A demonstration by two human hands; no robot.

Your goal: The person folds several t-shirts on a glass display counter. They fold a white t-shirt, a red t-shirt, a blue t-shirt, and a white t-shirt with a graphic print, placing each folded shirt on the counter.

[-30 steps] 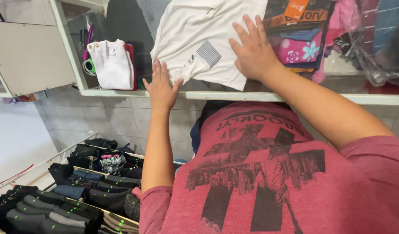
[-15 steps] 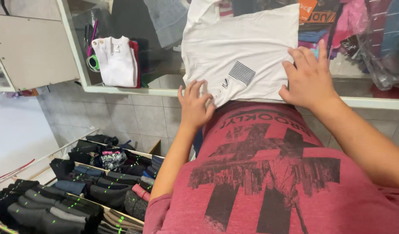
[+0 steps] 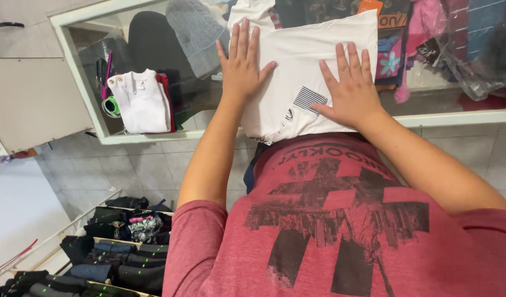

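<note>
I have both hands flat on a folded white shirt (image 3: 313, 71) that lies on the glass desk (image 3: 456, 118), right in front of my body. My left hand (image 3: 243, 66) presses palm down on the shirt's left part, fingers (image 3: 241, 38) spread apart and stretched out, gripping nothing. My right hand (image 3: 352, 91) lies palm down on the shirt's lower right part, fingers (image 3: 349, 58) also apart and straight, just beside a small striped grey patch (image 3: 307, 99) on the cloth. The near edge of the shirt hangs a little over the desk's front rim, touching my red shirt (image 3: 341, 231).

To the left, under the glass, sits a small white garment (image 3: 140, 102) with a red one behind it, and a green roll of tape (image 3: 111, 106) just beside them. A grey knit cap (image 3: 198, 33) and a dark cap (image 3: 151, 41) rest behind those. To the right of the shirt are colourful packets (image 3: 389, 44) and clear plastic bags (image 3: 478, 49). Down at lower left, well apart from the desk, rows of dark folded socks (image 3: 115, 253) lie in trays near the floor tiles (image 3: 154, 165).
</note>
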